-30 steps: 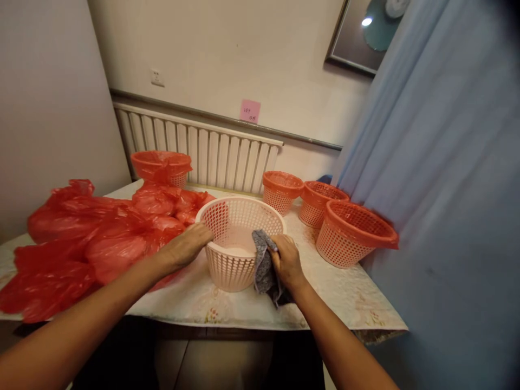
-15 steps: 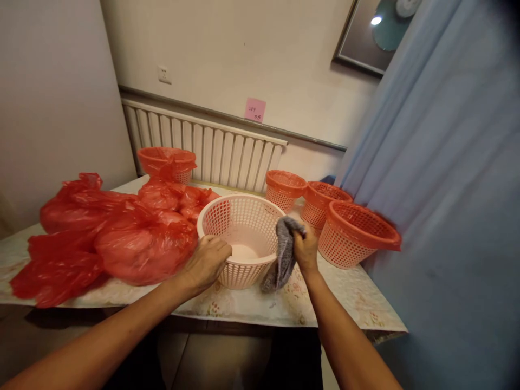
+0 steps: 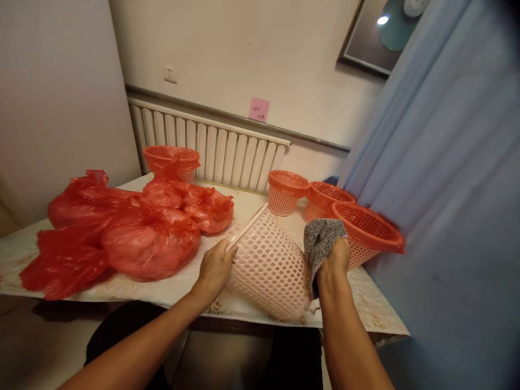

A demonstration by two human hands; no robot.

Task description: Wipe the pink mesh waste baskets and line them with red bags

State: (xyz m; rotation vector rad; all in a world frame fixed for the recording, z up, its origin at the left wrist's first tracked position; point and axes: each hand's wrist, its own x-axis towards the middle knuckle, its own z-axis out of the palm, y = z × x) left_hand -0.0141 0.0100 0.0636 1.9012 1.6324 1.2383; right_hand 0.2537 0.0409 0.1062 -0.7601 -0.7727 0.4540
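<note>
A pale pink plastic wastebasket [image 3: 270, 265] with a lattice wall lies tipped over, its rim toward the left and its base toward the right. My left hand [image 3: 214, 265] is closed on the rim. In my right hand [image 3: 335, 260] a grey cloth [image 3: 320, 238] is bunched, close to the basket's base end. Whether the cloth presses on the base cannot be made out. The inside of the basket is turned away from me.
Several full red plastic bags [image 3: 150, 244] cover the table's left side. A red-lined basket [image 3: 173, 162] stands behind them. Three more red-lined baskets [image 3: 363, 230] line the right, beside a blue curtain [image 3: 439, 189]. The patterned tablecloth [image 3: 377, 303] reaches the front edge.
The basket went from upright to tipped on its side, rim to the left. My right hand moved right with the cloth, from the rim to the base end. My left hand stays on the rim.
</note>
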